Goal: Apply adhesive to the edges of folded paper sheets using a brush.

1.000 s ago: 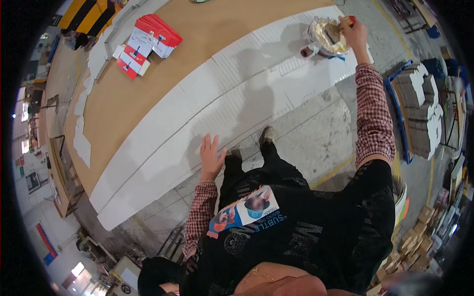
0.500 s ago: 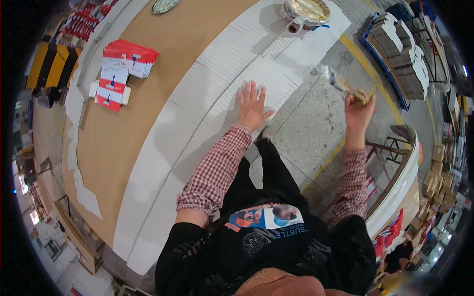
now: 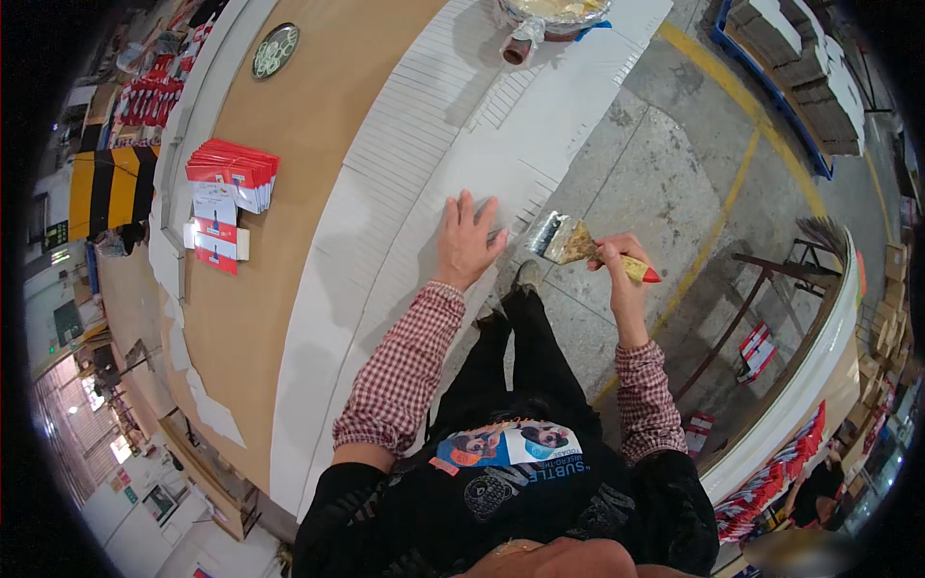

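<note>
A flat paintbrush point(image 3: 577, 245) with a yellow, red-tipped handle is gripped in my right hand point(image 3: 624, 275). Its bristles point left, at the edge of the white card sheets point(image 3: 424, 193), and I cannot tell whether they touch. Lying flat on those sheets is my left hand point(image 3: 467, 241), fingers spread and holding nothing. Rows of fine dark strokes or slits run across the sheets. At the far end of them stands a plastic-wrapped bowl point(image 3: 554, 12) of pale, creamy stuff, with a brown roll-like end point(image 3: 516, 51) beside it.
Red and white printed cards point(image 3: 231, 178) are stacked on the brown table point(image 3: 260, 250) to the left. Beyond them lies a round dish of pale rings point(image 3: 276, 50). A curved-edged table point(image 3: 819, 356) stands on my right. Stacked cardboard point(image 3: 805, 72) sits on a blue pallet at far right.
My right hand has brought the paintbrush left and nearer to me, close to the sheets' edge. The left hand still lies flat on the sheets. The whole view has shifted a little.
</note>
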`<state>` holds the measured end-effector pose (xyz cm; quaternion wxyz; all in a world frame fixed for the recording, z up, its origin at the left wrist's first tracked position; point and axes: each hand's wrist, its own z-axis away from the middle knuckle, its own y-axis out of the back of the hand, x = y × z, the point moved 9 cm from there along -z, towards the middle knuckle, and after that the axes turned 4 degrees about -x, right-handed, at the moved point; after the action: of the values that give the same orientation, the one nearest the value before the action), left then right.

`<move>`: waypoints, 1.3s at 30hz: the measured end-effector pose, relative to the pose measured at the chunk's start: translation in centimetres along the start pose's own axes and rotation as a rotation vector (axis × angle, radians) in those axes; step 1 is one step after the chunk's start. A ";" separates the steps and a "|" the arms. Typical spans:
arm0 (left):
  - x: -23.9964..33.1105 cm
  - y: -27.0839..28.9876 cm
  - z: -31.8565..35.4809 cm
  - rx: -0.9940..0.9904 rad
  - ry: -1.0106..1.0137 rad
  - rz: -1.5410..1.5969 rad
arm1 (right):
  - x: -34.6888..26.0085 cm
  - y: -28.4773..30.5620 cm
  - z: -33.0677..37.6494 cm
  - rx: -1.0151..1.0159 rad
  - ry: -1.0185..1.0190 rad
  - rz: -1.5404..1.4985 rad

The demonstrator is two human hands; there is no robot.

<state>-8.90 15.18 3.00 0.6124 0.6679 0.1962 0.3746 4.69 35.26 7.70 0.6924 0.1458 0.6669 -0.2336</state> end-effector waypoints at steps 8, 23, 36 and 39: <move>0.4 0.9 -0.4 0.059 -0.017 0.023 | -0.7 -1.2 -2.2 -0.041 0.124 0.234; 0.3 1.0 -0.7 0.039 0.004 0.047 | -0.7 -2.9 -2.5 -0.068 0.126 0.288; 0.4 0.9 -0.8 0.014 0.023 0.054 | -1.8 -2.1 -2.7 -0.044 0.197 0.254; 0.5 0.9 -0.7 0.010 0.028 0.046 | -1.5 -1.6 -3.5 0.015 0.153 0.341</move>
<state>-9.31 15.82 3.96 0.5978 0.6699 0.1912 0.3967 0.90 35.87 9.18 0.6682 0.2793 0.6813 -0.1063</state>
